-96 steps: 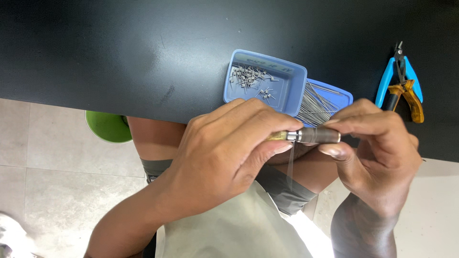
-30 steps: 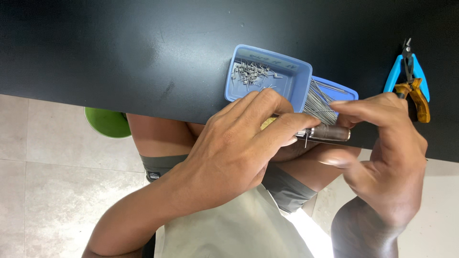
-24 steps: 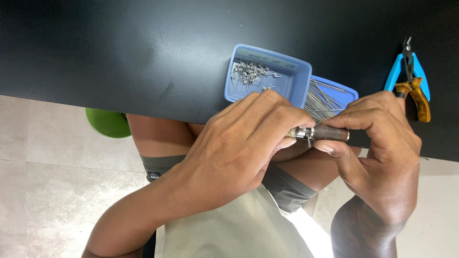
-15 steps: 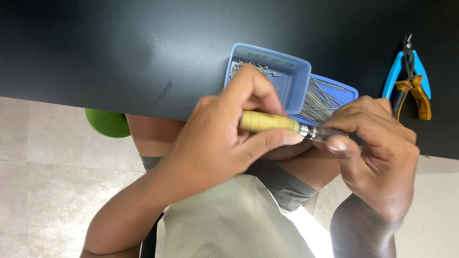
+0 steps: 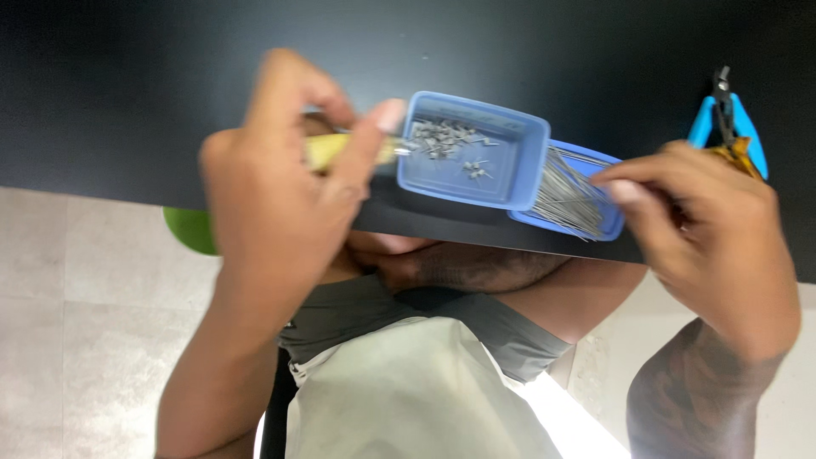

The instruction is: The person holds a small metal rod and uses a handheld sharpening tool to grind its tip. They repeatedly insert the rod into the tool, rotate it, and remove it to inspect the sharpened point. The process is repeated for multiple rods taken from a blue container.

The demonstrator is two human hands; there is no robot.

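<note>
Held a yellow tool (image 5: pixel 340 151) in the left hand (image 5: pixel 272 204), fingers wrapped tight round the handle, metal tip at the left rim of the deep tray (image 5: pixel 531 166) of small parts (image 5: pixel 442 136). Hovered the right hand (image 5: pixel 714 246) over the pins (image 5: pixel 569 191) in the flat tray (image 5: pixel 612 225), thumb and forefinger narrowed to a pinch; could not tell whether 1 pin was caught.

Sat both trays close to the table's (image 5: pixel 170 85) near edge. Probably risked nudging the deep tray with the tip, spilling parts over that edge. Likewise risked dragging several pins out with 1 careless pinch. Left the pliers (image 5: pixel 731 119) by the right edge.
</note>
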